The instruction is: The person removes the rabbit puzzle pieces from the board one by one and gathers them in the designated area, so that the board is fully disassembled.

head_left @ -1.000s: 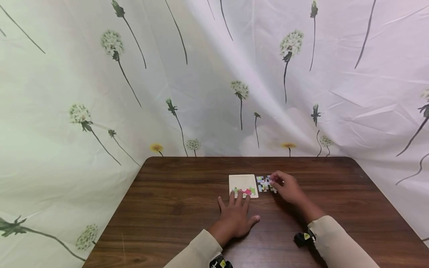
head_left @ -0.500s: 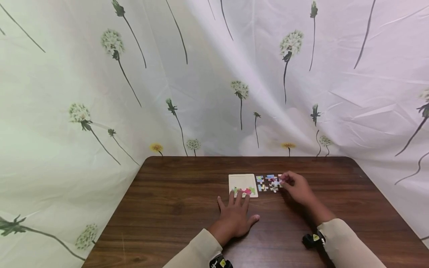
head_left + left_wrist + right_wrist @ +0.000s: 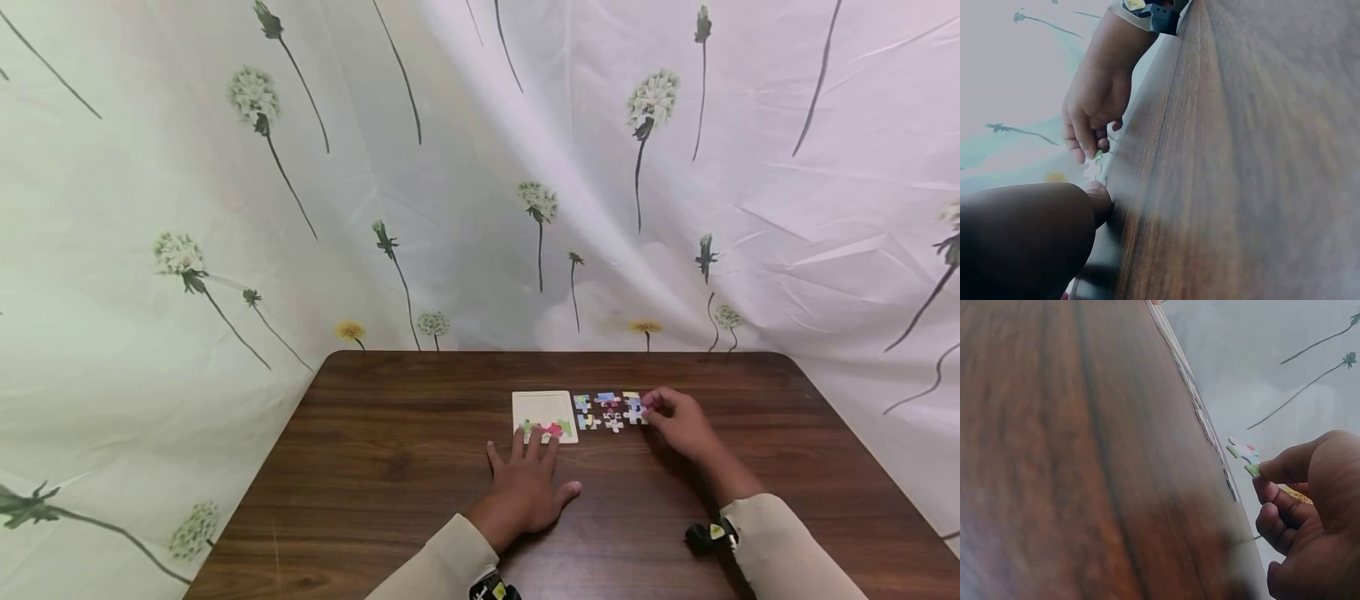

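1 puzzle piece (image 3: 1245, 455) is pinched by its edge between the thumb and index finger of my right hand (image 3: 681, 427), raised off the table (image 3: 375, 475) by the right end of the loose pieces (image 3: 607, 401). My left hand (image 3: 522, 493) grips nothing, its fingers straight and spread, tips at the near edge of the puzzle board (image 3: 542, 405). With so little held between 2 digits, my piece could twist or drop; a low knuckle might scatter its neighbours, and uneven left-hand pressure might skew the board.

A curtained nook: dandelion-print cloth (image 3: 465, 183) hangs behind a wood-look table (image 3: 390, 483).
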The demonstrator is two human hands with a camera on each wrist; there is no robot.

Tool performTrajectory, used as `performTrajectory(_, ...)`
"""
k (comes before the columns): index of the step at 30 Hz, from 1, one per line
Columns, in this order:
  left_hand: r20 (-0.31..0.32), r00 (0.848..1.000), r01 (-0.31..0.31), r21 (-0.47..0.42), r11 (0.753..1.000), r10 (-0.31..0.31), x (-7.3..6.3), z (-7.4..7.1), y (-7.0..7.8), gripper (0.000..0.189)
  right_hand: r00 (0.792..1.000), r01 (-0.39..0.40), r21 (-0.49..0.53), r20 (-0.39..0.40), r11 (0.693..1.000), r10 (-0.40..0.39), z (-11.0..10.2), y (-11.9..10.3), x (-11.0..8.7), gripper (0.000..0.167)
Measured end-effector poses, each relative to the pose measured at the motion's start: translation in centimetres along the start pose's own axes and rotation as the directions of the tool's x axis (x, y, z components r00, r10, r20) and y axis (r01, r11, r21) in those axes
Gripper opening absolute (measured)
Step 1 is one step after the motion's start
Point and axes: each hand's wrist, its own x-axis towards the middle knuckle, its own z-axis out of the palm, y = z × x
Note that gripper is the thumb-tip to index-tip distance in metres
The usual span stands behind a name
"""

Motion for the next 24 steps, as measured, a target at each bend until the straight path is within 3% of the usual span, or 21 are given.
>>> performTrajectory(8, -0.027, 1.000, 0.011, -0.012, 1.000, -0.011, 0.05, 0.24, 0.10, 0.088, 0.997, -0.068, -0.041, 0.040, 0.997, 0.069, -0.35, -0.15, -0.07, 0.003)
performTrajectory(14, -0.013, 1.000, 0.021, -0.027, 0.999, -0.022, -0.14, 0.01, 0.11, 0.089, 0.995, -0.057, -0.077, 0.073, 0.995, 0.062, -0.35, 0.31, -0.17, 0.006)
performTrajectory(24, -0.011, 1.000, 0.014, -0.033, 0.999, -0.014, -0.07, 0.20, -0.09, 0.090, 0.997, -0.032, -0.207, 0.065, 0.978, 0.046, -0.08, 0.84, -0.42, 0.009)
